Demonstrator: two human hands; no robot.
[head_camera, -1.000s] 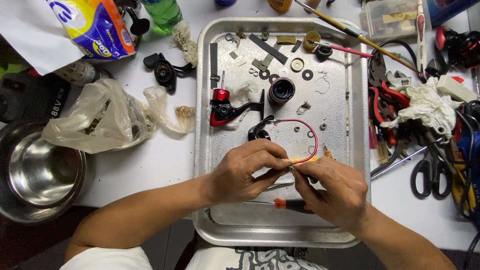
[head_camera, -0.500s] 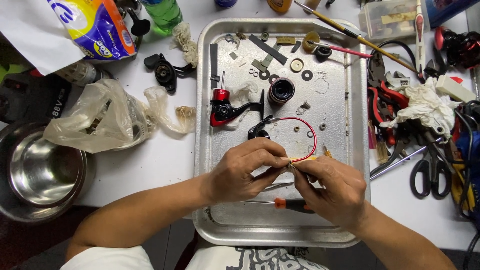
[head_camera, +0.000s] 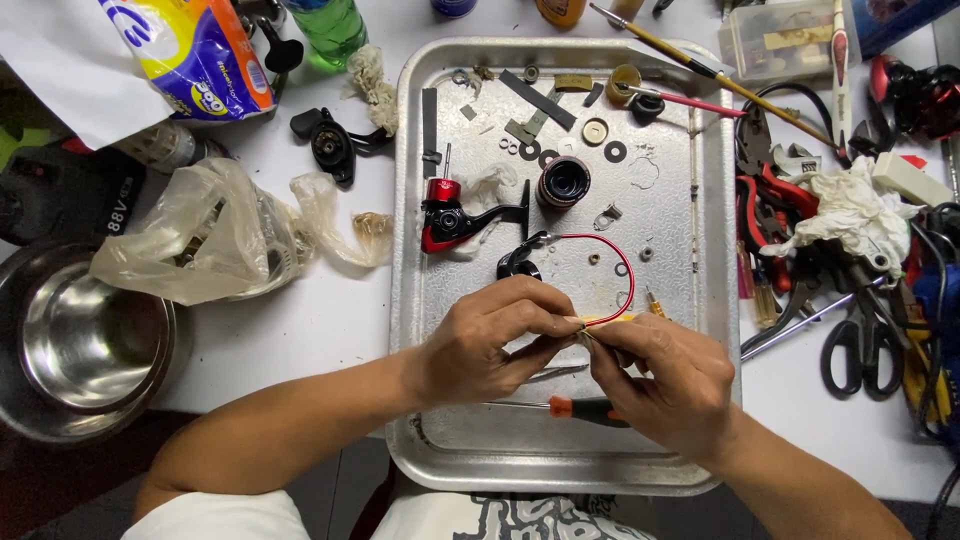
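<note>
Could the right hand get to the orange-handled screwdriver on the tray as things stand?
Probably yes. The screwdriver lies on the tray just under the right hand, nothing covering it, but both hands are pinching the end of the red wire bail, so it must let go first.

Bright, even light falls from overhead onto the white table (head_camera: 300, 330), and shadows beneath things are short and soft. The metal tray (head_camera: 700, 250) gives a dull, brushed sheen rather than hard glare; the steel bowl (head_camera: 90, 340) at 9 o'clock shows bright reflections inside. The centre is sharp. Toward 7 and 5 o'clock the frame falls dark below the table edge. Slight wide-angle bending shows at the edges.
</note>
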